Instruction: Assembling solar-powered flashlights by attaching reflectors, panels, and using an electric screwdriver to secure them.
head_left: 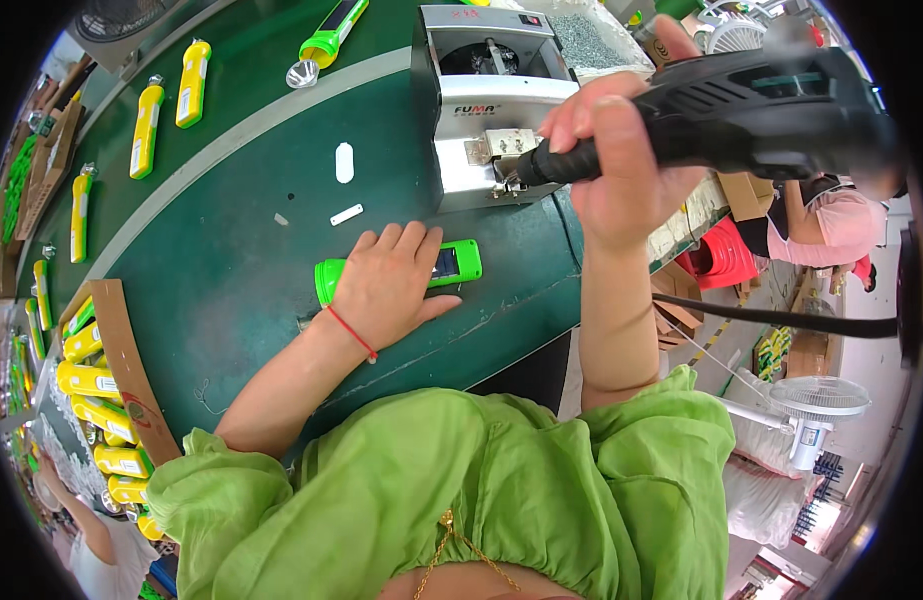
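Note:
My left hand (381, 285) lies over a bright green flashlight body (465, 261), its fingers draped across it and holding it against the green table. A dark panel shows on the body beside my fingers. In my right hand (626, 165) is a black electric screwdriver (726, 110), gripped around its front part. The tool's tip is at the outlet of a grey screw feeder (496, 105) at the table's far side. A white rounded plate (344, 162) and a small white strip (347, 214) lie beyond my left hand.
Several yellow-and-green flashlights, one of them a yellow flashlight (193, 84), stand along the belt (231, 50) at left and far side. A cardboard box (131, 370) packed with flashlights stands at left. A tray of small screws (591, 40) sits behind the feeder. Other people work nearby.

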`<move>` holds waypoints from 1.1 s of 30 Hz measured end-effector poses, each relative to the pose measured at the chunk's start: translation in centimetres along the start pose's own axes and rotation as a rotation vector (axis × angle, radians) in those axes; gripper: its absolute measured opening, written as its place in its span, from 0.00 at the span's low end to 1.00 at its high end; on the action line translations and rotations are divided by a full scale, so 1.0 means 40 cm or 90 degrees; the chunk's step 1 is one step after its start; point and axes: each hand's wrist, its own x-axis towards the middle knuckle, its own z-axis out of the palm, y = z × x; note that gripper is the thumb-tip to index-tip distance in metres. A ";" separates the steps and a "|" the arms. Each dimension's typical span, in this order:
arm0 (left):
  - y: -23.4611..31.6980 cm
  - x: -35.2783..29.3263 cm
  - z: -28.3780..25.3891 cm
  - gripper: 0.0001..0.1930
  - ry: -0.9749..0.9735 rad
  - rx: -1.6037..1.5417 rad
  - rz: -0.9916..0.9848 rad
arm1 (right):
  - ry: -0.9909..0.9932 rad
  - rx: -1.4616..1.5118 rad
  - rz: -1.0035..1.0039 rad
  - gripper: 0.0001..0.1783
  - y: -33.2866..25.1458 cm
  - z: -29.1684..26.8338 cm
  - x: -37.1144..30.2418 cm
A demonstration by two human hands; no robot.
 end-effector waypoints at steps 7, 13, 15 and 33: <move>0.011 -0.001 0.031 0.29 0.031 -0.014 -0.006 | -0.001 -0.071 -0.020 0.33 0.036 0.008 -0.022; 0.031 0.023 0.046 0.25 0.031 -0.028 -0.013 | 0.087 -0.124 0.125 0.21 0.054 0.041 0.043; 0.025 0.021 0.051 0.25 0.028 -0.032 -0.005 | 0.083 -0.132 0.270 0.26 0.062 0.036 0.070; 0.019 0.026 0.057 0.24 0.023 -0.037 -0.031 | 0.066 -0.036 0.163 0.22 0.065 0.071 -0.140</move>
